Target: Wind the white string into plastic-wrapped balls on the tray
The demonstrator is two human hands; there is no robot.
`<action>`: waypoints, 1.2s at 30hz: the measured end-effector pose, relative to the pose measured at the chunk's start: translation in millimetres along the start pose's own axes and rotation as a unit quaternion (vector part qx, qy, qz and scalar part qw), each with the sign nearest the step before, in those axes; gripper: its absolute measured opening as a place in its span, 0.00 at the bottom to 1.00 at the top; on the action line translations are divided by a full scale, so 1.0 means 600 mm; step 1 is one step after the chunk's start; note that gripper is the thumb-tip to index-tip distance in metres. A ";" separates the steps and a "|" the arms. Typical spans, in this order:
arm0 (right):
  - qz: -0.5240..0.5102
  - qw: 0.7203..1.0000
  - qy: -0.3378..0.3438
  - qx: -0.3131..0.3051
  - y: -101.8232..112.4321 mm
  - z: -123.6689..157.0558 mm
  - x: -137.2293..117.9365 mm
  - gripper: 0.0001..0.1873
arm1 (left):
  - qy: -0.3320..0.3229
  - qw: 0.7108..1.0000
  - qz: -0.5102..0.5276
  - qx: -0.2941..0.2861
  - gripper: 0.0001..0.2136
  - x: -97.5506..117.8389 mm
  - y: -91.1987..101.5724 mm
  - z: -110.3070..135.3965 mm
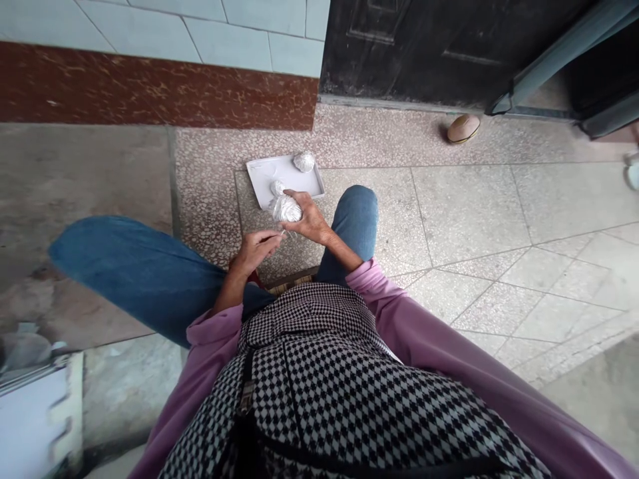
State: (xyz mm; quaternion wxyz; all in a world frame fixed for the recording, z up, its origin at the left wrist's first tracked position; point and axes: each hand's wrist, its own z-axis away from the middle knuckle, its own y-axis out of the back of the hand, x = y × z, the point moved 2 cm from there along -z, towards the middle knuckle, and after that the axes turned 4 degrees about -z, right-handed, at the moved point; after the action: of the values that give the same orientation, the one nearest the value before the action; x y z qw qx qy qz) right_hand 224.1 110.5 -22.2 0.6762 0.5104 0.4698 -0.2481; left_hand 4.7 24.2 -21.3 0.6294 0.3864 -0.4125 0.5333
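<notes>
My right hand point(310, 221) is wrapped round a white ball of yarn point(286, 209), held up between my knees. Left of it and a little lower, my left hand point(258, 250) pinches a white strand point(285, 233) that hangs at the underside of the ball. The fingers of both hands are closed. Just beyond them, a shallow white tray point(259, 174) lies on the floor. In its far right corner rests a second white ball point(304, 161). A smaller white ball point(277, 188) shows right behind the held one, partly hidden by it.
A tiled wall point(239, 40) with a reddish-brown base and a dark door point(399, 60) stand ahead. Near the door lies a round tan object point(464, 128). My knees in jeans point(124, 266) flank my hands. At the lower left is a white panel point(34, 419) with notched edges.
</notes>
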 end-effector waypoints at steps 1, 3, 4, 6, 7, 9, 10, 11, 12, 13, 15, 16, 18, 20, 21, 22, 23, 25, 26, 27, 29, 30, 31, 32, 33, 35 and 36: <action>0.030 1.000 0.004 0.006 0.002 0.000 0.004 0.53 | -0.007 0.999 -0.034 0.000 0.18 0.001 0.004 0.001; 0.095 0.995 0.001 0.007 0.012 0.000 0.011 0.52 | -0.023 0.997 -0.076 0.009 0.18 0.006 0.011 0.002; 0.125 0.992 -0.005 0.001 0.017 0.001 0.014 0.51 | -0.031 0.995 -0.089 0.017 0.17 0.009 0.015 0.002; 0.174 0.984 -0.022 -0.025 0.024 0.006 0.017 0.50 | -0.047 0.992 -0.112 0.030 0.16 0.014 0.019 0.001; 0.189 0.981 -0.029 -0.044 0.023 0.012 0.017 0.50 | -0.055 0.990 -0.122 0.036 0.16 0.016 0.020 0.000; 0.197 0.976 -0.037 -0.086 0.012 0.029 0.016 0.50 | -0.072 0.987 -0.139 0.043 0.14 0.018 0.020 -0.001; 0.189 0.975 -0.038 -0.106 0.003 0.040 0.013 0.50 | -0.080 0.985 -0.145 0.043 0.14 0.019 0.020 -0.001; 0.173 0.976 -0.038 -0.127 -0.007 0.053 0.010 0.49 | -0.084 0.984 -0.149 0.041 0.14 0.018 0.019 -0.001; 0.149 0.977 -0.041 -0.148 -0.017 0.066 0.006 0.48 | -0.086 0.984 -0.154 0.037 0.14 0.017 0.019 -0.002; 0.117 0.978 -0.047 -0.166 -0.026 0.079 0.002 0.47 | -0.086 0.983 -0.158 0.028 0.14 0.017 0.019 -0.002; 0.037 0.978 -0.072 -0.194 -0.034 0.103 -0.004 0.47 | -0.081 0.984 -0.159 0.011 0.15 0.016 0.020 -0.001; -0.011 0.975 -0.087 -0.202 -0.033 0.113 -0.007 0.48 | -0.077 0.985 -0.154 0.003 0.16 0.017 0.021 -0.001; -0.116 0.965 -0.112 -0.208 -0.025 0.129 -0.012 0.55 | -0.067 0.988 -0.137 -0.010 0.17 0.020 0.023 0.002; -0.212 0.946 -0.124 -0.214 -0.017 0.142 -0.017 0.65 | -0.054 0.992 -0.112 -0.022 0.17 0.023 0.022 0.005; -0.250 0.935 -0.127 -0.219 -0.014 0.148 -0.020 0.69 | -0.046 0.994 -0.096 -0.029 0.18 0.024 0.021 0.006; -0.281 0.924 -0.128 -0.225 -0.014 0.152 -0.024 0.71 | -0.036 0.996 -0.076 -0.036 0.18 0.025 0.019 0.007; -0.306 0.915 -0.126 -0.231 -0.015 0.155 -0.029 0.73 | -0.024 0.997 -0.053 -0.041 0.19 0.024 0.015 0.008; -0.337 0.906 -0.109 -0.231 -0.016 0.156 -0.039 0.74 | -0.009 0.999 -0.006 -0.039 0.21 0.022 0.007 0.009; -0.343 0.908 -0.097 -0.221 -0.015 0.153 -0.044 0.73 | -0.009 0.999 0.012 -0.030 0.23 0.020 0.003 0.008; -0.339 0.914 -0.085 -0.203 -0.011 0.148 -0.048 0.72 | -0.012 0.999 0.023 -0.019 0.24 0.019 0.000 0.007; -0.315 0.934 -0.069 -0.152 0.005 0.133 -0.055 0.65 | -0.021 0.999 0.031 0.002 0.27 0.016 -0.005 0.004; -0.300 0.944 -0.069 -0.122 0.016 0.125 -0.057 0.60 | -0.024 0.999 0.029 0.010 0.28 0.015 -0.006 0.004; -0.284 0.951 -0.073 -0.094 0.027 0.118 -0.058 0.57 | -0.026 0.999 0.023 0.014 0.27 0.014 -0.006 0.003; -0.270 0.957 -0.079 -0.072 0.037 0.112 -0.058 0.54 | -0.027 0.999 0.013 0.015 0.24 0.013 -0.005 0.003; -0.257 0.961 -0.088 -0.056 0.046 0.110 -0.057 0.53 | -0.030 0.999 -0.004 0.014 0.22 0.013 -0.004 0.003; -0.228 0.967 -0.109 -0.035 0.056 0.113 -0.052 0.51 | -0.042 0.998 -0.053 0.011 0.18 0.011 -0.002 0.003; -0.213 0.969 -0.122 -0.030 0.058 0.119 -0.048 0.51 | -0.049 0.996 -0.078 0.011 0.17 0.009 0.000 0.003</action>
State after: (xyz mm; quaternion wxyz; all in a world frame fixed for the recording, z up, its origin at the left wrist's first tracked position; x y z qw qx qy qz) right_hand 267.2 53.1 22.3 0.6753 0.3437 0.4887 -0.4324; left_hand 5.2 24.6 -15.4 0.6439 0.4503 -0.4052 0.4673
